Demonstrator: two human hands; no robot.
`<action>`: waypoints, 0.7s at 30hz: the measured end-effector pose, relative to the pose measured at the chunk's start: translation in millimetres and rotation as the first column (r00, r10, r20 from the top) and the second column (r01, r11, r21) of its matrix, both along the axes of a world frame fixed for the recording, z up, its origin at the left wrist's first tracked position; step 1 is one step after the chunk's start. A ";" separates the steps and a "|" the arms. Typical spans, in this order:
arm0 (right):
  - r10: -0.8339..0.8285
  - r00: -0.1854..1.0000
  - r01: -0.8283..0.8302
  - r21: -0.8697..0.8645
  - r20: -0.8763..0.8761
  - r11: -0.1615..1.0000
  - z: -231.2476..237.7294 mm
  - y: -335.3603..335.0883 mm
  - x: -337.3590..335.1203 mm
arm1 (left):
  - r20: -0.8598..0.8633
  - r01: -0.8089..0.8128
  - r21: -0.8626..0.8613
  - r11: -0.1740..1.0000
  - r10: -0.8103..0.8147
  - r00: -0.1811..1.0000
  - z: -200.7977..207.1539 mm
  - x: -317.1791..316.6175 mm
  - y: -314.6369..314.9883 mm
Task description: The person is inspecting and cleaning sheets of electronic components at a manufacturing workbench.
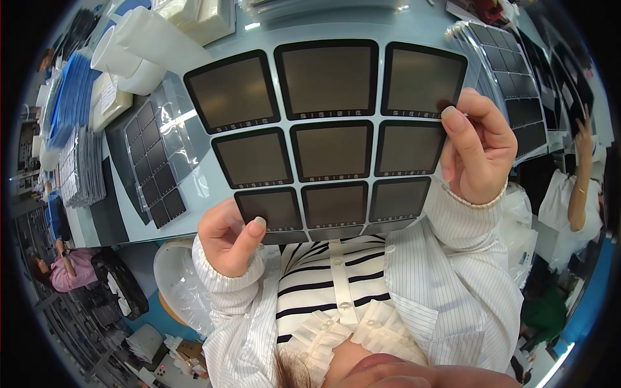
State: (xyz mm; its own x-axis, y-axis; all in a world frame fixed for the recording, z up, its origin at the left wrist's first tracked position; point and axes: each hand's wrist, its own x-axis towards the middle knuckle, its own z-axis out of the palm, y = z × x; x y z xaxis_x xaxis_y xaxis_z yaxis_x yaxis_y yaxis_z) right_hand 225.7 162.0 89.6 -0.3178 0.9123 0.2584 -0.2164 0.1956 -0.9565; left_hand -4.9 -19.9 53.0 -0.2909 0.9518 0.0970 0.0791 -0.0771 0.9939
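Observation:
A pale sheet bearing several black-bordered dark rectangular panels (331,150) in rows is held up in front of my body, over the near table edge. My left hand (226,240) pinches its lower left corner, with the thumb on the face of a panel. At the right edge, my right hand (480,149) grips the sheet between thumb and fingers, higher up than the left. The fingers behind the sheet are partly hidden. A row of small pale marks runs along the lower border of each panel. The sheet's lowest row bends away from view.
A similar panel sheet (155,165) lies on clear plastic at the left, and a stack of them (508,71) stands at the right. White rolls (158,45), blue-edged stacks (68,97) and a white bin (178,271) are at the left. Other people are on both sides.

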 end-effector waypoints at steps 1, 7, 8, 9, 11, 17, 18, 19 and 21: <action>-0.005 1.000 0.005 0.001 0.001 1.000 0.4 -1.2 -1.1 | 0.001 0.005 0.001 1.000 -0.005 1.000 -0.4 -1.2 0.0; 0.128 0.992 -0.128 -0.018 0.002 0.992 1.2 -6.5 -4.0 | -0.050 0.006 0.054 0.999 -0.003 0.999 -5.5 -12.0 -8.9; 0.150 0.989 -0.150 -0.020 -0.009 0.988 0.7 -7.0 -3.8 | -0.047 0.003 0.051 0.999 0.000 0.999 -4.7 -12.1 -9.8; 0.148 0.989 -0.148 -0.020 -0.009 0.989 0.6 -7.7 -4.0 | -0.045 0.000 0.047 0.999 0.002 0.999 -4.1 -12.2 -10.2; 0.154 0.988 -0.155 -0.033 -0.014 0.987 0.4 -9.4 -4.7 | -0.053 0.002 0.045 0.999 0.000 0.999 -3.8 -12.3 -11.3; 0.181 0.983 -0.182 -0.032 -0.016 0.983 -0.6 -12.3 -2.4 | -0.097 0.021 0.032 0.999 -0.017 0.995 -5.1 -16.3 -14.7; 0.180 0.983 -0.181 -0.032 -0.016 0.983 -0.6 -13.4 -2.1 | -0.109 0.036 0.032 0.999 -0.032 0.993 -5.2 -17.3 -15.1; 0.182 0.983 -0.183 -0.039 -0.027 0.982 -0.7 -14.7 -1.6 | -0.109 0.037 0.032 0.999 -0.034 0.993 -3.9 -17.3 -14.4; 0.183 0.982 -0.184 -0.046 -0.038 0.982 -1.6 -16.2 -0.4 | -0.122 0.073 0.022 0.997 -0.069 0.990 0.3 -17.0 -13.0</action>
State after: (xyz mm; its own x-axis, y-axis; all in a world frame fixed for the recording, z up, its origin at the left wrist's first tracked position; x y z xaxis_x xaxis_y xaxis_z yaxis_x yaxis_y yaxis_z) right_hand 225.3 145.8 88.0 -0.4730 0.8510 0.2282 -0.2766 0.1025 -0.9555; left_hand -21.8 -32.9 53.3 -0.2072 0.9663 0.1530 0.1921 -0.1131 0.9748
